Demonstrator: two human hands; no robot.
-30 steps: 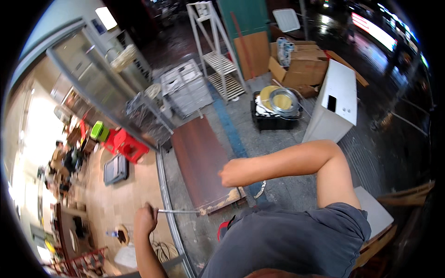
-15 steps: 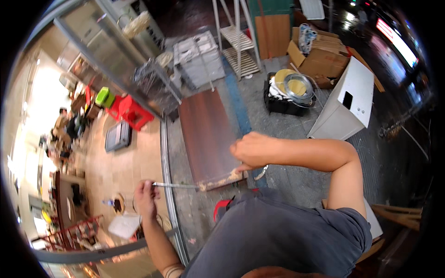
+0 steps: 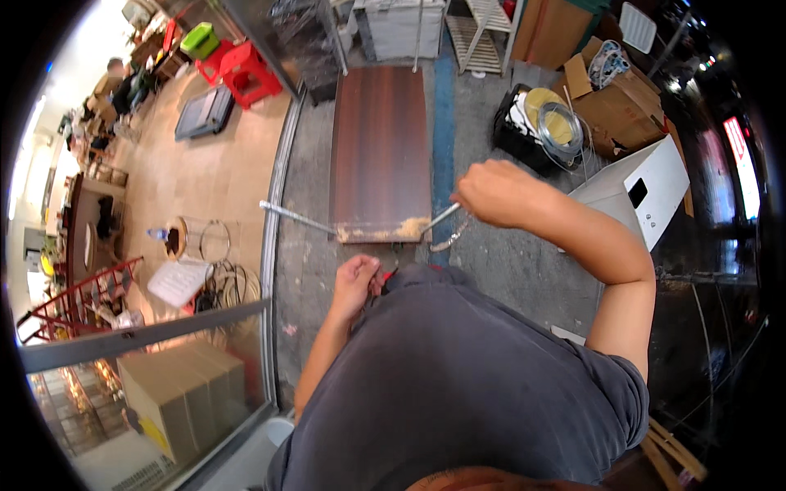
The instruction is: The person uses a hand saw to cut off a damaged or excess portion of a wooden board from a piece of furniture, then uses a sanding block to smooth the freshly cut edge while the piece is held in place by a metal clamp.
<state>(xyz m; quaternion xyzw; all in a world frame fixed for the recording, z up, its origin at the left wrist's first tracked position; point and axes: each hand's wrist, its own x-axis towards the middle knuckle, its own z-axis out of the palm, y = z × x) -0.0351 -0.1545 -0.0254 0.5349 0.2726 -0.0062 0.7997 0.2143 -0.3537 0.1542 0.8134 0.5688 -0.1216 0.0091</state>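
A dark reddish-brown wood panel (image 3: 381,147) lies on the grey floor in front of me, with metal legs standing out from its corners. Sawdust-coloured crumbs (image 3: 413,225) are scattered along its near edge. My right hand (image 3: 495,192) is closed around the end of the near right metal leg (image 3: 442,214). The near left metal leg (image 3: 296,217) slants outward, untouched. Close to my body, below the panel's near left corner, my left hand (image 3: 356,282) has its fingers curled together beside something red; what they hold, if anything, I cannot make out.
Right of the panel stand a black crate (image 3: 524,143) with coiled wire, a cardboard box (image 3: 622,123) and a white metal cabinet (image 3: 639,188). A sliding-door track (image 3: 274,172) runs along the left. Beyond it are red stools (image 3: 248,74). A white shelf rack (image 3: 479,37) stands far ahead.
My left hand has left the near left leg and come in close to my body. My right hand has moved off the near right corner onto that leg's end. The whole view has shifted.
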